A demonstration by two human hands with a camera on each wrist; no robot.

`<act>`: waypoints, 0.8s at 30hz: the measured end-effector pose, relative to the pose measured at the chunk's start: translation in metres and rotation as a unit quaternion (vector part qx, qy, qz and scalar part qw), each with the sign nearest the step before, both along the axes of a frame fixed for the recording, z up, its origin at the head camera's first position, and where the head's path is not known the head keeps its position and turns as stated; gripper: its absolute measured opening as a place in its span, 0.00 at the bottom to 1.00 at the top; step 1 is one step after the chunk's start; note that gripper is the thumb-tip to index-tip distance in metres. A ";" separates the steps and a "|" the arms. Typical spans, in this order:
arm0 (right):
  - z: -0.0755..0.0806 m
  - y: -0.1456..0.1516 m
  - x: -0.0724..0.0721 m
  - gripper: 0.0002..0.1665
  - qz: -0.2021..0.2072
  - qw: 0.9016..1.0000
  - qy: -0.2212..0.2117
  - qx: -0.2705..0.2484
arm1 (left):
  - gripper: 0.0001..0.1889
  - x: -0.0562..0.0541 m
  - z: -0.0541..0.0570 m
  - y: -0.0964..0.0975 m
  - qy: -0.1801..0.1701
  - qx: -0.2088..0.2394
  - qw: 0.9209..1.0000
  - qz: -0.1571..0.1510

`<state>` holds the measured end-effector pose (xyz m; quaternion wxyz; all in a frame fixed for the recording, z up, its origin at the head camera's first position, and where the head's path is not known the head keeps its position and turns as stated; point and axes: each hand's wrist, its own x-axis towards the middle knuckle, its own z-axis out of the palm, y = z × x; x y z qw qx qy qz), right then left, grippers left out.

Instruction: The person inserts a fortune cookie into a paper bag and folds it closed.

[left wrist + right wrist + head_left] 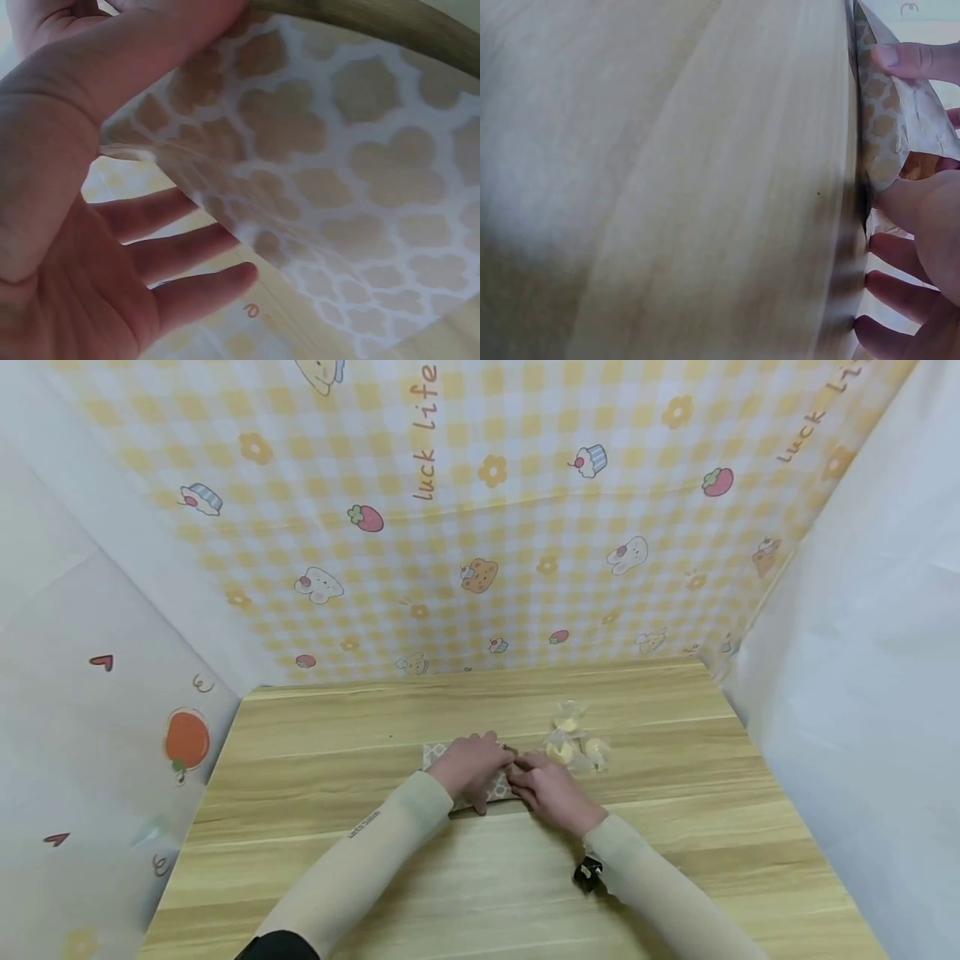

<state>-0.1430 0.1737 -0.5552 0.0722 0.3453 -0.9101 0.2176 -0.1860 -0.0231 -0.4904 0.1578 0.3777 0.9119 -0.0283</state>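
Observation:
A beige paper bag (500,788) with a white lattice pattern lies flat on the table between both hands. My left hand (468,768) reaches across it, gripping it near its right end. In the left wrist view, the thumb lies along the patterned paper and three fingers extend beyond the bag's edge. At the bag's right end, my right hand (555,793) pinches the paper edge. The right wrist view shows the bag (883,112) bulging, with a brown patch visible near the fingers. What the fingertips touch inside is hidden.
Several clear-wrapped fortune cookies (558,752) lie just beyond the right hand. The wood-grain table (315,752) is bounded by a yellow checked back wall (450,543) and white side sheets (855,635). A small black object (587,874) hangs at the right wrist.

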 end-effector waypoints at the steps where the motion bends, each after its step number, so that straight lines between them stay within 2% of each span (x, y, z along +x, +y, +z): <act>1: 0.001 0.000 0.000 0.14 -0.001 1.000 -0.006 -0.001 | 0.47 0.000 0.000 -0.001 0.001 0.006 1.000 -0.001; 6: 0.006 0.001 0.000 0.13 0.000 1.000 -0.025 0.005 | 0.43 0.001 -0.003 -0.007 0.002 0.038 0.999 -0.007; 13: 0.006 0.003 0.002 0.15 0.001 1.000 -0.022 0.015 | 0.39 0.002 -0.005 -0.016 0.007 0.088 0.996 -0.014; 19: 0.006 0.005 0.006 0.18 -0.001 1.000 0.004 0.013 | 0.44 0.002 -0.014 -0.022 0.004 0.112 0.994 -0.007; 24: 0.011 0.009 0.012 0.19 -0.012 1.000 -0.008 0.015 | 0.46 0.002 -0.021 -0.027 -0.018 0.134 0.991 0.015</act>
